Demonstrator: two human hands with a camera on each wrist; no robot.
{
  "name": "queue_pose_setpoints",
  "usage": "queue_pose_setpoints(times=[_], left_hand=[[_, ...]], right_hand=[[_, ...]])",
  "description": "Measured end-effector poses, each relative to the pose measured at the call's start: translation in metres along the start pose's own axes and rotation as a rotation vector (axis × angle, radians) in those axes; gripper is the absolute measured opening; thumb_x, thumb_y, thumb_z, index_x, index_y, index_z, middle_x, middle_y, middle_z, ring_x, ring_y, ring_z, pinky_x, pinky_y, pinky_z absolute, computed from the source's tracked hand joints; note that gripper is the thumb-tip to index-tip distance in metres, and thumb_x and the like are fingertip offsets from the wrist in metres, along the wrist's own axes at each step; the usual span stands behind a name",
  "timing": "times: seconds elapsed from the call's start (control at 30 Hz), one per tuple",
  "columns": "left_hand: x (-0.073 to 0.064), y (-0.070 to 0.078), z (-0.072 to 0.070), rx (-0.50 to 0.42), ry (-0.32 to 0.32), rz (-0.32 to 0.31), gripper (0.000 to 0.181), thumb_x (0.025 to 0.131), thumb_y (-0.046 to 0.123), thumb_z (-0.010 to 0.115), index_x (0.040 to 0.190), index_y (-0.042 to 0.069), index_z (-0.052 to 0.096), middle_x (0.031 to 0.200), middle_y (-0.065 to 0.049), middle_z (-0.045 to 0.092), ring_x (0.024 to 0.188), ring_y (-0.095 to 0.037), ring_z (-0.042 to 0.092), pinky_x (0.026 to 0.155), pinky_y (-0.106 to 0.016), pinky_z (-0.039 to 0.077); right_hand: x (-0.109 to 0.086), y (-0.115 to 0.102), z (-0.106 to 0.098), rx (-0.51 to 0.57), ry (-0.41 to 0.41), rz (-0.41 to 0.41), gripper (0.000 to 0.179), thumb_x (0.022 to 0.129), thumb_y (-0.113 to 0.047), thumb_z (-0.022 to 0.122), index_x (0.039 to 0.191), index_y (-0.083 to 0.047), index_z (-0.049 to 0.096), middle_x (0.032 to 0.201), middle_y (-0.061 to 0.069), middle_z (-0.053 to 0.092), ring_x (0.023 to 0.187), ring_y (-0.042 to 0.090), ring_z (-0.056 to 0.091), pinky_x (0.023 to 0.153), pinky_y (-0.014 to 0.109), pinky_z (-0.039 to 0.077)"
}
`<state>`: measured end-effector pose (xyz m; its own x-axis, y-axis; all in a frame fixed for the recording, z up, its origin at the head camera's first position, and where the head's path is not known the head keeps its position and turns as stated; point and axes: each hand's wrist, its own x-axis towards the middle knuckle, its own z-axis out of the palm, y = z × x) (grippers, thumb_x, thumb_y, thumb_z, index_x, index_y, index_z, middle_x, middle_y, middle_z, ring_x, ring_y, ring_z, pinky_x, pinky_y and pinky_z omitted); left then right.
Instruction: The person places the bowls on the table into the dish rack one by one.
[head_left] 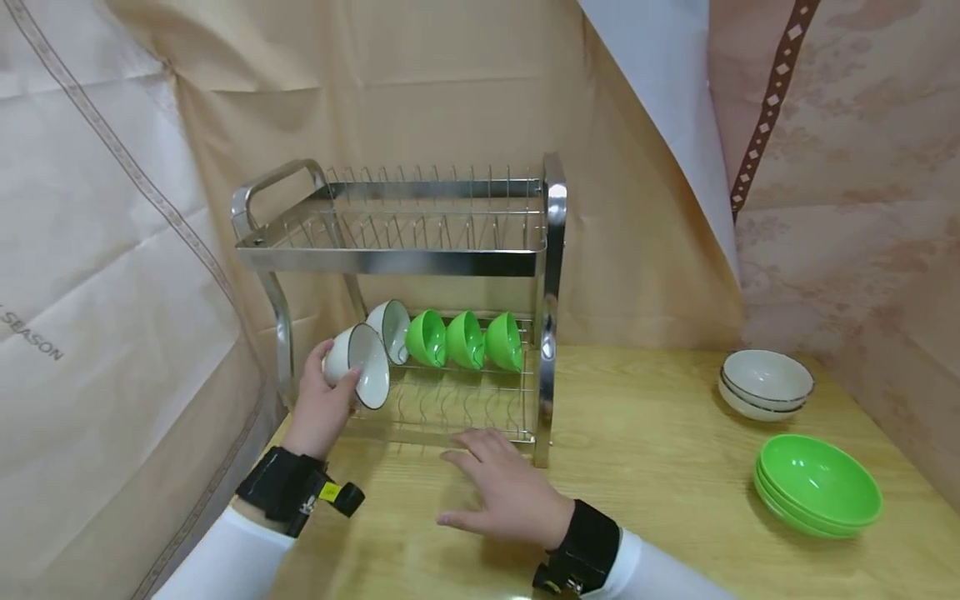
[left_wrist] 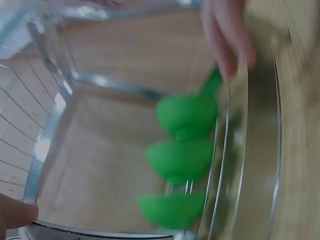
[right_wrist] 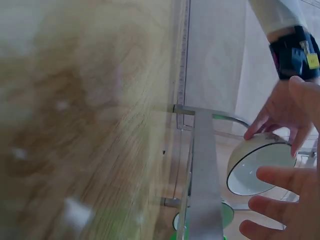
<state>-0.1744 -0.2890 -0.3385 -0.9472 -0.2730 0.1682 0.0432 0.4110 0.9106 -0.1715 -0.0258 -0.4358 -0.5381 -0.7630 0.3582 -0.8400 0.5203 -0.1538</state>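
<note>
My left hand (head_left: 324,406) grips a white bowl (head_left: 372,367) with a dark rim, thumb on the near side, and holds it tilted at the left of the dish rack's lower shelf. Behind it another white bowl (head_left: 390,327) stands on edge in the rack, beside three green bowls (head_left: 465,340) in a row. Spread out and holding nothing, my right hand (head_left: 510,492) hovers near the front edge of the lower shelf. In the right wrist view the gripped bowl (right_wrist: 260,170) shows its open side, with the right fingers (right_wrist: 280,177) overlapping it.
The two-tier metal dish rack (head_left: 390,263) stands against a beige cloth. Its upper tier (head_left: 442,218) has wire slots. To the right on the wooden table (head_left: 637,467) sit stacked white bowls (head_left: 765,379) and stacked green bowls (head_left: 817,483). A patterned cloth (head_left: 847,208) hangs behind them.
</note>
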Motion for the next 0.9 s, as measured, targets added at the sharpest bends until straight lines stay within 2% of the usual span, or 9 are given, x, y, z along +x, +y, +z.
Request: queue_pose_setpoints(times=[0.1, 0.2, 0.37, 0.5, 0.73, 0.9], left_hand=[[0.016, -0.004, -0.001, 0.162, 0.054, 0.028, 0.064, 0.1, 0.016, 0.051, 0.152, 0.001, 0.015, 0.141, -0.037, 0.025, 0.112, -0.043, 0.041, 0.085, -0.051, 0.049], [0.032, -0.01, 0.0, 0.24, 0.076, 0.022, 0.064, 0.099, 0.016, 0.052, 0.152, 0.002, 0.019, 0.139, -0.039, 0.028, 0.117, -0.046, 0.038, 0.093, -0.059, 0.044], [0.056, -0.019, 0.002, 0.304, 0.113, -0.031, 0.062, 0.099, 0.019, 0.053, 0.152, 0.009, 0.022, 0.138, -0.038, 0.032, 0.118, -0.047, 0.036, 0.092, -0.061, 0.043], [0.074, -0.022, 0.007, 0.358, 0.133, -0.072, 0.062, 0.099, 0.025, 0.052, 0.153, 0.015, 0.022, 0.141, -0.037, 0.027, 0.121, -0.048, 0.03, 0.095, -0.063, 0.037], [0.097, -0.024, 0.013, 0.345, 0.128, -0.141, 0.063, 0.099, 0.028, 0.051, 0.154, 0.021, 0.021, 0.141, -0.037, 0.021, 0.122, -0.048, 0.026, 0.096, -0.064, 0.036], [0.11, -0.028, 0.015, 0.362, 0.114, -0.153, 0.062, 0.1, 0.029, 0.05, 0.153, 0.02, 0.021, 0.139, -0.039, 0.023, 0.122, -0.048, 0.026, 0.097, -0.062, 0.034]], right_hand=[[0.006, 0.0, 0.007, 0.0, -0.029, 0.01, 0.081, 0.085, -0.077, 0.04, 0.139, -0.017, 0.049, 0.147, 0.008, 0.039, 0.135, 0.02, 0.024, 0.114, 0.053, 0.019], [0.013, 0.001, 0.01, -0.009, -0.046, 0.016, 0.082, 0.086, -0.078, 0.038, 0.14, -0.017, 0.048, 0.148, 0.01, 0.038, 0.136, 0.022, 0.024, 0.114, 0.054, 0.018], [0.023, 0.004, 0.01, -0.033, -0.076, 0.027, 0.084, 0.086, -0.079, 0.035, 0.141, -0.016, 0.046, 0.15, 0.011, 0.035, 0.136, 0.026, 0.022, 0.115, 0.053, 0.015], [0.027, 0.009, 0.006, -0.046, -0.076, 0.031, 0.084, 0.086, -0.078, 0.038, 0.142, -0.016, 0.046, 0.151, 0.01, 0.032, 0.137, 0.025, 0.02, 0.115, 0.053, 0.014], [0.025, 0.014, 0.003, -0.01, -0.077, 0.033, 0.083, 0.086, -0.077, 0.039, 0.142, -0.017, 0.046, 0.152, 0.008, 0.032, 0.138, 0.025, 0.018, 0.115, 0.053, 0.012], [0.025, 0.016, 0.005, -0.013, -0.086, 0.036, 0.086, 0.086, -0.08, 0.032, 0.142, -0.016, 0.046, 0.152, 0.008, 0.031, 0.138, 0.025, 0.019, 0.115, 0.052, 0.012]])
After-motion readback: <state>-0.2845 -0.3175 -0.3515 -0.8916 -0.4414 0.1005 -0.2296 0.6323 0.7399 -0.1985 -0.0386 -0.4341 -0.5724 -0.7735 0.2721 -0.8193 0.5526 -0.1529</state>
